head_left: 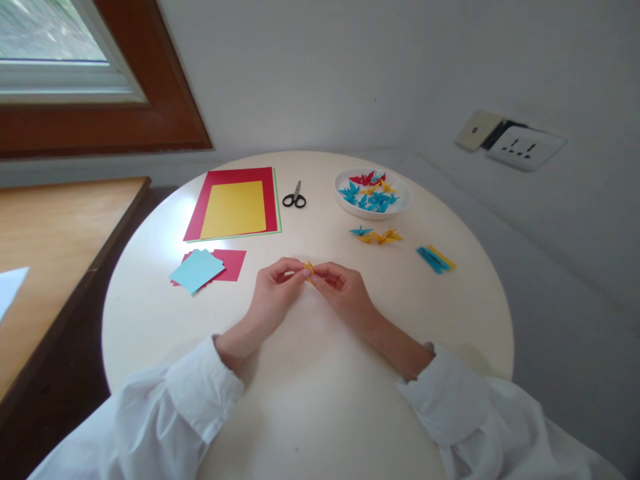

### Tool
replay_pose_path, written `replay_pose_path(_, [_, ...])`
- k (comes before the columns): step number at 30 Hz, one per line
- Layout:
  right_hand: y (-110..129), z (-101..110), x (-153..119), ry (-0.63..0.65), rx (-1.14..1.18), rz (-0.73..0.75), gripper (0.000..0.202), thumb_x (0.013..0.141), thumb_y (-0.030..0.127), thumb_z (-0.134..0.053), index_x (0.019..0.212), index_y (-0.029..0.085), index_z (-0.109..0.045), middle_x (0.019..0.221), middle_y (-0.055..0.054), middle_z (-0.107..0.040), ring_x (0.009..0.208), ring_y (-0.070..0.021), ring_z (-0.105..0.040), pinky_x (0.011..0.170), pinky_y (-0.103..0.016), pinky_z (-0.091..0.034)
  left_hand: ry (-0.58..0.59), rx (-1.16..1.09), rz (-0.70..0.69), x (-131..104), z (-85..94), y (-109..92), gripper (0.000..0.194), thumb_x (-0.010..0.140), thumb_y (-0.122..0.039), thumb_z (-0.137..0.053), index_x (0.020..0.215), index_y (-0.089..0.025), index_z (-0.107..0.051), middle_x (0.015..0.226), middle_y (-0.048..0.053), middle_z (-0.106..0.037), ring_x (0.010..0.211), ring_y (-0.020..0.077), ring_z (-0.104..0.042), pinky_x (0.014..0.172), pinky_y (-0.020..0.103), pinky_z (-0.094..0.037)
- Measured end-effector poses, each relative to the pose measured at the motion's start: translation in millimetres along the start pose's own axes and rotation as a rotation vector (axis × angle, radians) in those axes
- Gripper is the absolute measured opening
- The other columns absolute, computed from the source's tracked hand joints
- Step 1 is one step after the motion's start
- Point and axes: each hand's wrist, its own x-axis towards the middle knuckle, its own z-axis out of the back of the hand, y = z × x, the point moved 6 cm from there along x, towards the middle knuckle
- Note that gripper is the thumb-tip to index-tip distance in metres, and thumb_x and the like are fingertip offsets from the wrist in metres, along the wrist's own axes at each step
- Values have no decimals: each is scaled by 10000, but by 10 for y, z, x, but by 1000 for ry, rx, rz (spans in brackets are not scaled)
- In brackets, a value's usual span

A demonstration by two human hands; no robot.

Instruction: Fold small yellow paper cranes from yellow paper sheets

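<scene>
Between my two hands is a small yellow folded paper piece, mostly covered by fingertips. My left hand pinches it from the left, thumb against forefinger. From the other side my right hand grips it the same way. Both hands are above the middle of the round white table. Beyond them to the right sit a few finished paper cranes, one blue crane and yellow cranes. A white dish behind these holds several red, blue and yellow cranes.
Black-handled scissors lie at the back. Left of them are red sheets under a yellow sheet. Light-blue squares overlap red paper at the left. Folded blue and yellow strips rest at the right. A wooden table stands left.
</scene>
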Motion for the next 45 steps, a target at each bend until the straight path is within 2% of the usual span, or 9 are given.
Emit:
replay_pose_path(5, [31, 2, -6, -5, -51, 59, 166, 758, 333, -608, 798, 189, -678, 818, -42, -720, 767, -167, -651, 681, -275, -507, 0, -17, 1, -5, -8, -4, 144, 632, -268, -741, 693, -154, -676, 739, 16, -653, 707, 135, -590, 679, 263, -460])
replay_pose_path(12, [110, 26, -22, -34, -118, 107, 168, 770, 330, -596, 730, 179, -658, 704, -23, -693, 649, -141, -611, 608, -257, -474, 28, -62, 16, -7, -23, 16, 127, 633, -248, -744, 686, -156, -674, 733, 4, -644, 701, 114, -578, 668, 237, -446])
replay_pose_path(17, [137, 10, -30, -16, -148, 126, 174, 783, 324, -584, 727, 175, -653, 704, -27, -694, 650, -141, -607, 607, -257, -465, -5, -25, 21, -11, -12, 5, 151, 617, -267, -756, 680, -153, -679, 732, 9, -631, 721, 128, -578, 699, 260, -455])
replay_pose_path(29, [139, -11, -33, 19, -188, 146, 158, 781, 309, -573, 712, 189, -648, 702, -16, -702, 656, -144, -615, 620, -260, -472, -15, -27, 19, -19, -15, -18, 152, 613, -270, -743, 636, -158, -642, 652, -6, -600, 623, 108, -533, 596, 235, -419])
replay_pose_path(36, [149, -23, -39, 41, -207, 146, 166, 782, 304, -557, 705, 183, -641, 689, -24, -693, 641, -146, -606, 600, -261, -457, 20, -39, -21, -26, -37, -72, 148, 659, -270, -714, 596, -165, -630, 629, -13, -575, 625, 102, -506, 614, 233, -400])
replay_pose_path(45, [153, -23, -41, 45, -186, 137, 161, 771, 305, -562, 684, 188, -630, 670, -8, -679, 645, -139, -599, 624, -262, -465, -22, -69, -56, -26, -15, -109, 125, 624, -248, -739, 591, -174, -644, 667, -19, -558, 635, 101, -512, 605, 239, -410])
